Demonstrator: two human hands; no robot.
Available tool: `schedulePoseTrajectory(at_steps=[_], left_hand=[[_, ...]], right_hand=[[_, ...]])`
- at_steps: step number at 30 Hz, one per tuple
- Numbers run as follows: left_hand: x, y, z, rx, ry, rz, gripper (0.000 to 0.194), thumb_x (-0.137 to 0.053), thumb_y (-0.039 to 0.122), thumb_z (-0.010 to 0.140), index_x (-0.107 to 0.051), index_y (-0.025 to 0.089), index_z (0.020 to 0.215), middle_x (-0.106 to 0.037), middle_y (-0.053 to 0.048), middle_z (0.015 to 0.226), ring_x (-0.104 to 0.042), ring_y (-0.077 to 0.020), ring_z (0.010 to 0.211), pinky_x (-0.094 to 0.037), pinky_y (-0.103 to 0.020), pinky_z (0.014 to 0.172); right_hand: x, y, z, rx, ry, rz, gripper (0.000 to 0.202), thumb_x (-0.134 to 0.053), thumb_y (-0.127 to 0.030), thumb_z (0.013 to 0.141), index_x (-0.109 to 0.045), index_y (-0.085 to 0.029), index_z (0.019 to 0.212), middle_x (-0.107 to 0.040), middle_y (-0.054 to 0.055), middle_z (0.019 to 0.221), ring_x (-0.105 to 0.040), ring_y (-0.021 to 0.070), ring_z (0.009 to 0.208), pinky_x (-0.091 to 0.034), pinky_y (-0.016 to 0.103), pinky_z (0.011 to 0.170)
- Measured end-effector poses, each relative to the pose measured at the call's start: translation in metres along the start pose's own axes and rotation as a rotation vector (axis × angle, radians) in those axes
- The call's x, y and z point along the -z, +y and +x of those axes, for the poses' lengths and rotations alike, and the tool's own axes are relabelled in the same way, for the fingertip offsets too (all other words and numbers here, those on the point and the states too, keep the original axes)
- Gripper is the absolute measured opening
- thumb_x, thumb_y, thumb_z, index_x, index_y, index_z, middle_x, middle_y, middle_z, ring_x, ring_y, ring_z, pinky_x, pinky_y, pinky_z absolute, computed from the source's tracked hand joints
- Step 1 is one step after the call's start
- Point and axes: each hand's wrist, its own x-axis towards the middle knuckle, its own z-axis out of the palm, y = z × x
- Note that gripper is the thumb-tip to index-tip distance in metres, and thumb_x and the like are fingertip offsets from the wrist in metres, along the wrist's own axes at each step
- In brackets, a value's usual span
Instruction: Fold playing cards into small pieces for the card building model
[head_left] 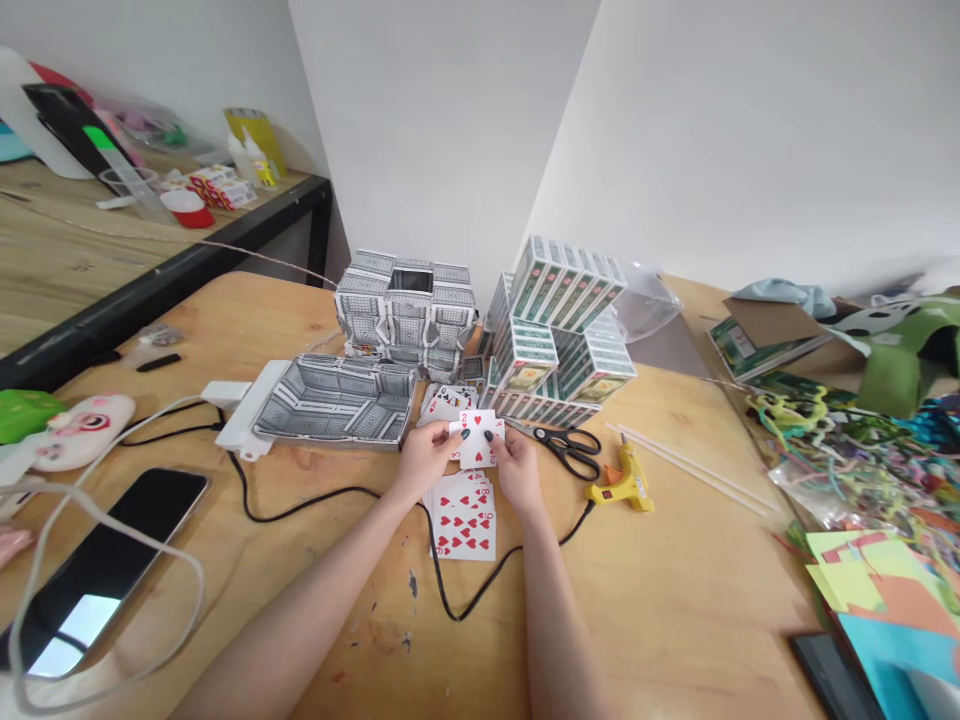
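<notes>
Both hands hold playing cards (478, 437) above the table, the two of hearts facing up with a three partly showing behind it. My left hand (429, 458) pinches the left edge, while my right hand (516, 468) grips the right edge. Below them lies a spread pile of heart cards (463, 535), and more face-up cards (444, 400) lie just behind. A tray built from cards (337, 400) stands to the left, in front of a larger box covered in cards (405, 310). Black-handled scissors (574, 450) rest by my right hand.
Stacked card boxes (559, 340) stand at the back right. A yellow glue gun (626, 485) lies right of the scissors, its black cable (450, 608) looping across the front. Clear glue sticks (697, 468), a phone (112, 570), a white power strip (251, 410) and craft materials (862, 450) surround the work area.
</notes>
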Motion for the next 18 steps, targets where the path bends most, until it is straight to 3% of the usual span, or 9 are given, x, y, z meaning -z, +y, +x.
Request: schedulePoseTrajectory(at_steps=[7,18], left_hand=[[-0.0004,0.0029,-0.0014,0.0,0.019,0.024,0.022,-0.058,0.033,0.073,-0.065,0.013,0.077,-0.066,-0.003,0.072,-0.058,-0.015,0.065,-0.044,-0.024,0.059],[0.0021,-0.0013,-0.001,-0.061,0.01,0.139,0.021,-0.056,0.033,0.074,-0.065,0.014,0.073,-0.062,-0.001,0.063,-0.054,-0.0134,0.059,-0.04,-0.023,0.055]], right_hand=[[0.003,0.0012,0.0004,-0.013,-0.032,-0.035,0.019,-0.053,-0.034,0.078,-0.061,-0.017,0.08,-0.066,0.003,0.075,-0.057,0.0167,0.064,-0.045,0.028,0.059],[0.0087,0.0047,0.0002,-0.159,-0.093,-0.056,0.031,-0.061,-0.042,0.072,-0.066,-0.016,0.087,-0.069,0.005,0.074,-0.06,0.0178,0.061,-0.046,0.028,0.054]])
